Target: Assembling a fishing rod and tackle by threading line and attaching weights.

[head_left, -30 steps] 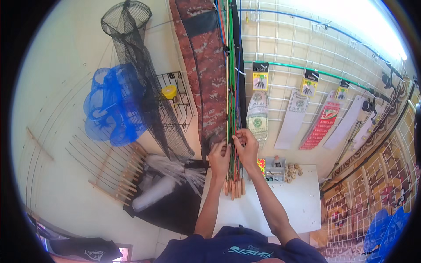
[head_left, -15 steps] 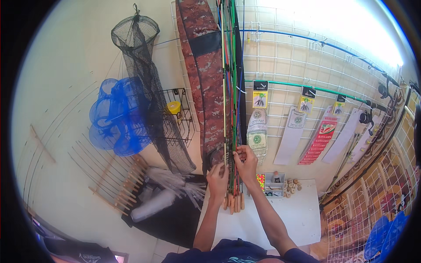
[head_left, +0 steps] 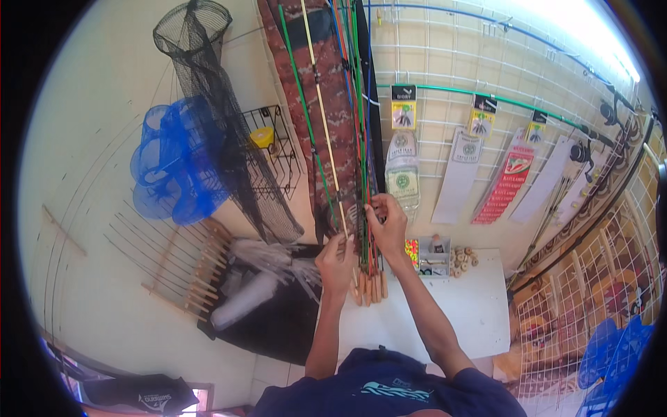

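Where both hands grip, fishing rods stand bundled—thin, multicoloured, seemingly cork-handled.

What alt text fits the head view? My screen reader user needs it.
Both hands grip a bundle of upright fishing rods leaning on a wall: the left hand lower, the right hand higher. Net bags hang left; a white table stands below.

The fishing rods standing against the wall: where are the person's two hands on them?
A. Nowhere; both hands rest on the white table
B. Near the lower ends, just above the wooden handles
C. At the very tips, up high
B: the left hand and right hand grip the fishing rods low down, just above the wooden handles.
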Action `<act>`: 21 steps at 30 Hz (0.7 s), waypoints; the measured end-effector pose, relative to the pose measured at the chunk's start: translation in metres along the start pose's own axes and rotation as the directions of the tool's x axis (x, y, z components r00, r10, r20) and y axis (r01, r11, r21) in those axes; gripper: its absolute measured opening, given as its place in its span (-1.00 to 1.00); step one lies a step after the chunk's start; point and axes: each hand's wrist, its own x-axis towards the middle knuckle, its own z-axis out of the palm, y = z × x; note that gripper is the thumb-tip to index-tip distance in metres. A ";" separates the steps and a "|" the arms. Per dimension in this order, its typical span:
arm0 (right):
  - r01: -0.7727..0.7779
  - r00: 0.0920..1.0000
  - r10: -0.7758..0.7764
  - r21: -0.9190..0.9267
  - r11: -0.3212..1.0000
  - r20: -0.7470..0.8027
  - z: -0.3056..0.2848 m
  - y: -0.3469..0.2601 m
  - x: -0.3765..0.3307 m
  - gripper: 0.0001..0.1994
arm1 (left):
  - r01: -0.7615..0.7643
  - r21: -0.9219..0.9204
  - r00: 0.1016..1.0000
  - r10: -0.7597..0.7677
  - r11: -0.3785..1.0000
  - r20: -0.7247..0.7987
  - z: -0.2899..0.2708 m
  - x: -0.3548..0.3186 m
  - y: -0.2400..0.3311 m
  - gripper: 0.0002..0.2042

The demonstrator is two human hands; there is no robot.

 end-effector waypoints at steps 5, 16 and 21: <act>-0.134 0.985 0.123 0.085 0.987 0.124 -0.020 -0.012 -0.030 -0.83 | 0.035 -0.005 0.997 -0.035 0.999 0.075 -0.006 -0.013 0.024 -0.81; -0.235 0.902 0.180 0.096 0.967 0.393 -0.048 0.013 -0.158 -0.77 | -0.197 -0.092 0.956 0.212 0.976 0.201 0.000 -0.027 0.005 -0.86; -0.306 0.918 0.256 0.132 0.943 0.304 -0.055 0.008 -0.167 -0.80 | -0.297 0.165 0.903 0.333 0.940 -0.272 0.003 0.009 -0.055 -0.58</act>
